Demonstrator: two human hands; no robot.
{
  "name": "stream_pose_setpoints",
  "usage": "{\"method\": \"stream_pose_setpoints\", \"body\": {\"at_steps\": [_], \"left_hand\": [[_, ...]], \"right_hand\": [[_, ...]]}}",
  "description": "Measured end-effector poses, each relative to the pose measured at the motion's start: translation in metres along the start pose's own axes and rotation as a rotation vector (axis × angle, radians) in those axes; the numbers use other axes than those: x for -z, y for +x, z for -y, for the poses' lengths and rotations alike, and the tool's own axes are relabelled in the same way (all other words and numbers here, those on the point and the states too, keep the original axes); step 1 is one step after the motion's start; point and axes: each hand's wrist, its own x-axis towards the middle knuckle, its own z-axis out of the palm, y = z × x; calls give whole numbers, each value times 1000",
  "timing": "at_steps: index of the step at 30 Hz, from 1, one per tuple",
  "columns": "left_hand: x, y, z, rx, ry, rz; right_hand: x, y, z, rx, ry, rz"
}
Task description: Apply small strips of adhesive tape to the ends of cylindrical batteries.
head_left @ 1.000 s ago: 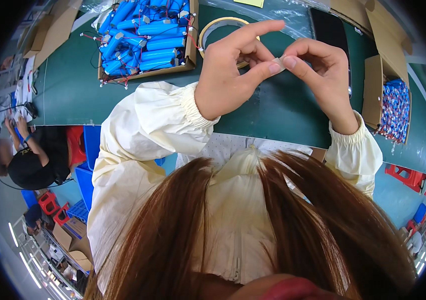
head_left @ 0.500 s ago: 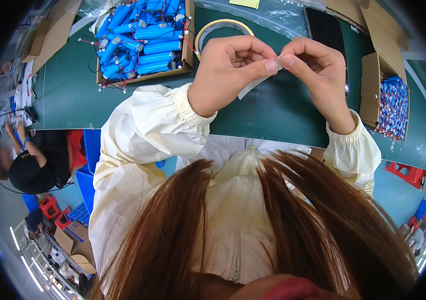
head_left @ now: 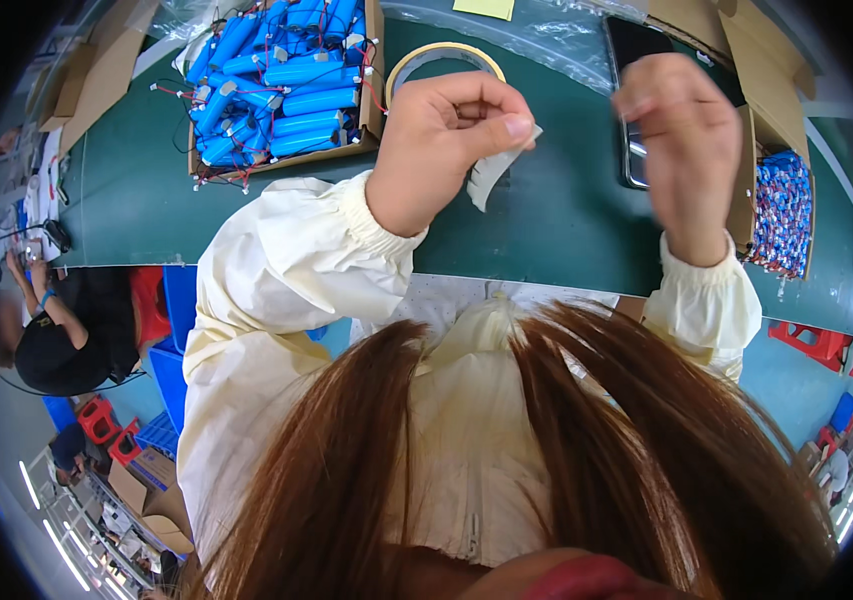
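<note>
Between the thumb and forefinger of my left hand [head_left: 443,145] is a short whitish strip of tape [head_left: 491,180], curling down from the fingertips. My left hand is closed in a pinch, just in front of a roll of tape [head_left: 446,48] lying flat on the green table. Off to the right, my right hand [head_left: 688,150] is raised in front of a dark phone [head_left: 638,42]. Motion smears its fingers, which look bent; whether anything is between them cannot be made out.
A cardboard box [head_left: 371,125] of blue cylindrical batteries [head_left: 316,100] with thin wires stands at the left. To the right, another carton [head_left: 743,215] holds many small blue-and-red wired parts [head_left: 784,215]. Clear plastic film [head_left: 536,45] lies at the back. A co-worker [head_left: 71,335] sits far left.
My right hand has come away from the strip and moved right, toward the phone. The strip now hangs from my left hand alone, which has shifted slightly left.
</note>
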Motion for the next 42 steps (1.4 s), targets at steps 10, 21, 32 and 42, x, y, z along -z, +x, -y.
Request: {"method": "stream_pose_setpoints", "body": {"at_steps": [10,21,32,42], "left_hand": [[-4,-3,-8,-128,-25,103],[-9,-2,-3,-149,20,279],[-11,-3,-6,-125,3,339],[-9,-5,-4,-105,-38,333]], "right_hand": [[-13,6,34,-85,103,-395],[24,-45,43,413,-602,-685],[121,-65,111,5,-1289,-706],[95,-64,97,-81,-1339,-368]]}}
